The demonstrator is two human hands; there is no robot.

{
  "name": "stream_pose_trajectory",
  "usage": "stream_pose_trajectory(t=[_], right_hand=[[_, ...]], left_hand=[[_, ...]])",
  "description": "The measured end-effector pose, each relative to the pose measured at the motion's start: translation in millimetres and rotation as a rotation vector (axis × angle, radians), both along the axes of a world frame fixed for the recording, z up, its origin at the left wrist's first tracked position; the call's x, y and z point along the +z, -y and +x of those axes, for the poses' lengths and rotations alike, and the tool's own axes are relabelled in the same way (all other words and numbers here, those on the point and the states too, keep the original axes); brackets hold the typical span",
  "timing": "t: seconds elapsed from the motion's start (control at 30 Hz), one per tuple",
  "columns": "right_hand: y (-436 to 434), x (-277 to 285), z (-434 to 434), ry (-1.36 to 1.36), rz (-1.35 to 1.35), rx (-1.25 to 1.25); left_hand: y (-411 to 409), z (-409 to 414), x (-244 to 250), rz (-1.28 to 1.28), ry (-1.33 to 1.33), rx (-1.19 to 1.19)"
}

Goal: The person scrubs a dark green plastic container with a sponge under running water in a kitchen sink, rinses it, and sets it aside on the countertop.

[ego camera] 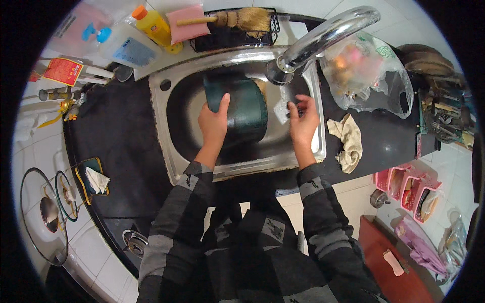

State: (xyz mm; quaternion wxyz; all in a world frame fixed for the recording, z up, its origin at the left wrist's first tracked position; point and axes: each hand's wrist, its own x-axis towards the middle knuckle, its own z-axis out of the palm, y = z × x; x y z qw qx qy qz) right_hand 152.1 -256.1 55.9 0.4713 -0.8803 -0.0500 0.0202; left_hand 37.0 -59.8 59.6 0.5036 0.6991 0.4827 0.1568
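My left hand [213,123] grips a dark green pot [246,110] near its rim, thumb on the surface. The pot lies tilted on its side within the stainless steel sink [163,113]. Over the right part of the basin, my right hand [305,119] has its fingers curled around a small dark object [299,111], perhaps a scouring pad, mostly hidden by the fingers. Beside those fingertips, a pale, splashing patch of water [282,108] shows below the chrome faucet [326,38].
A crumpled beige cloth [350,142] lies right of the sink, below a clear plastic bag [367,75]. Behind the basin stand a black wire basket [227,41] with a bristle brush [252,21], a yellow bottle [153,28] and a pump bottle [129,47]. Glass lids [43,216] hang at left.
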Motion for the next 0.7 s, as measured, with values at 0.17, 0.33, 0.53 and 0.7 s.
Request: stream_pose_trajectory(t=[0.17,0.33,0.53,0.7], right_hand=[[-21,48,55,0.469,-0.054,0.038],[-43,58,79,0.496,-0.124,0.104],[-44,60,69,0.472,-0.166,0.158],[-44,63,71,0.421,-0.178,0.19]], left_hand=[[-4,18,2,-0.392,0.033,0.129],[1,35,15,-0.283,0.008,0.048],[2,47,46,-0.437,0.09,0.102],[8,56,52,-0.504,0.145,0.109]])
